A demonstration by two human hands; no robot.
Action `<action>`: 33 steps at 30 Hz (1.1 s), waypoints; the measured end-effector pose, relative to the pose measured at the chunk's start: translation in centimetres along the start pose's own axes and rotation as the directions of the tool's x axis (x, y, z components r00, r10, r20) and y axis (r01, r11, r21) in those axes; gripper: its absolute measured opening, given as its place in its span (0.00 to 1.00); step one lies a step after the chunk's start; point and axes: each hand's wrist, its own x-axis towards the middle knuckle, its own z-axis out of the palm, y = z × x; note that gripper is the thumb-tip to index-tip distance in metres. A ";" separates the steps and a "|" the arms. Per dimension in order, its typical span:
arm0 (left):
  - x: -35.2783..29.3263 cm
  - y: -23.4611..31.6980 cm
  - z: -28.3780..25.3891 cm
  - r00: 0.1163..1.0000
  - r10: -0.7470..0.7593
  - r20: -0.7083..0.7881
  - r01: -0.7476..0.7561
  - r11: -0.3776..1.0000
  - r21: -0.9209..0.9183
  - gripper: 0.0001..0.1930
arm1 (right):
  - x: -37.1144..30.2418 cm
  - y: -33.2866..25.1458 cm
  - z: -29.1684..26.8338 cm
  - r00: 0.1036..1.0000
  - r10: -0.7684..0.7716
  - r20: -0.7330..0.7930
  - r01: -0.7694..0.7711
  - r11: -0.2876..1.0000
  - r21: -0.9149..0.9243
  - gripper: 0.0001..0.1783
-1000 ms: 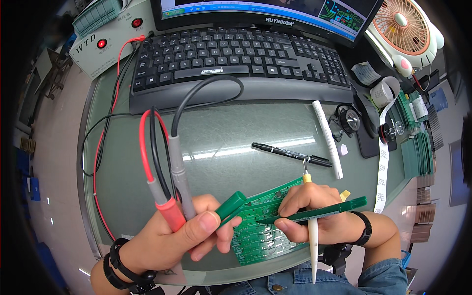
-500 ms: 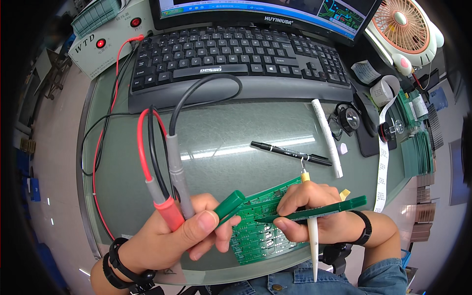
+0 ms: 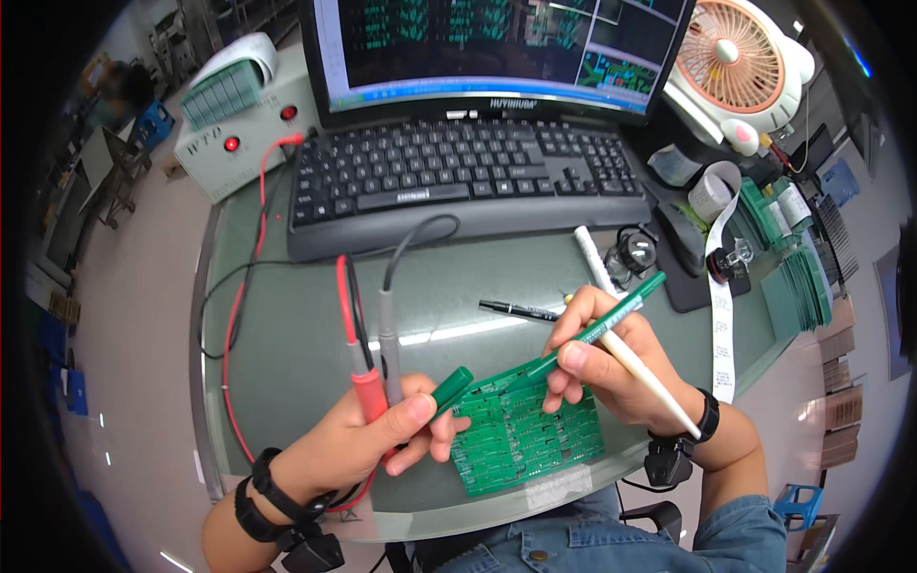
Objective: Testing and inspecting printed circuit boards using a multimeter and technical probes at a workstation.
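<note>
My left hand [image 3: 374, 437] is closed around a red-handled test probe [image 3: 369, 390] and a grey test probe [image 3: 388, 329], both with cables rising from them. Between its thumb and fingers is also a green pen cap [image 3: 452, 387]. My right hand [image 3: 621, 368] grips an uncapped green marker pen [image 3: 632, 302], its tip slanting down toward the cap. A white tapered tool [image 3: 657, 390] lies across the same hand, its thin end toward the wrist. Beneath and between both hands lies a green circuit board panel [image 3: 521, 444] near the table's front edge.
Behind the hands are a black marker [image 3: 519, 310], a white pen [image 3: 594, 258] and a keyboard [image 3: 458, 172] below a monitor [image 3: 497, 57]. A switch box [image 3: 244, 129] stands at far left. A mouse [image 3: 680, 239], paper strip [image 3: 723, 334], fan [image 3: 731, 57] and stacked boards [image 3: 798, 291] are at right.
My right hand has risen off the board with the marker and white tool, which now tilts sideways. The left hand keeps its hold. The view has shifted, showing more of the monitor.
</note>
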 end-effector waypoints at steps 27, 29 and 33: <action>0.8 2.3 -1.7 0.892 0.383 -0.241 -0.363 0.923 0.126 0.22 | 3.6 -3.6 -3.1 0.953 -0.282 0.108 0.178 0.238 -0.955 0.22; 2.2 3.3 -2.4 0.882 0.390 -0.263 -0.373 0.921 0.112 0.21 | 3.1 -3.7 -4.0 0.953 -0.303 -0.006 -0.004 0.006 -1.000 0.21; 5.1 3.6 -4.7 0.777 0.555 -0.298 -0.369 0.785 0.498 0.20 | 1.1 -2.4 -1.0 0.905 -0.301 0.299 0.360 0.171 -0.917 0.22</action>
